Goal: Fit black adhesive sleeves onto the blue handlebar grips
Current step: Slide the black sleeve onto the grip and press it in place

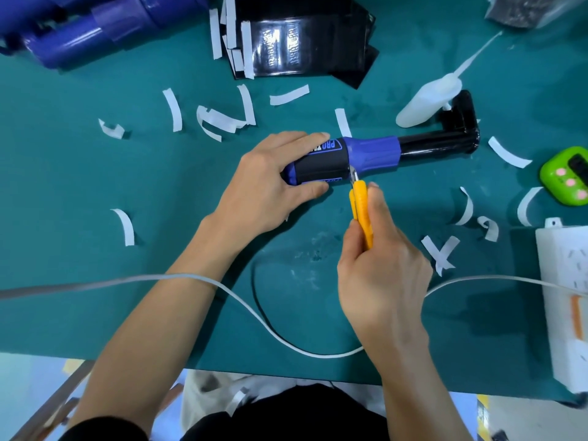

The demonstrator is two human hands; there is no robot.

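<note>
Bare left hand point(267, 186), bare right hand point(381, 268), bare forearms point(178, 300) — black sleeve point(101, 429) at left elbow, black top point(286, 412), pale lap fabric point(203, 386)

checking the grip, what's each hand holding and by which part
The left hand grips the blue handlebar grip around its black sleeve; the right hand holds the yellow knife by its handle, blade at the sleeve.

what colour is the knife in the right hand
Yellow; the utility knife shows clearly in the head view.

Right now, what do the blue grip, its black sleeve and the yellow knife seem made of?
Blue grip: likely moulded rubber or soft plastic, soft sheen. Black sleeve: thin matte printed film, probably vinyl. Yellow knife: smooth hard plastic body, metal blade.
</note>
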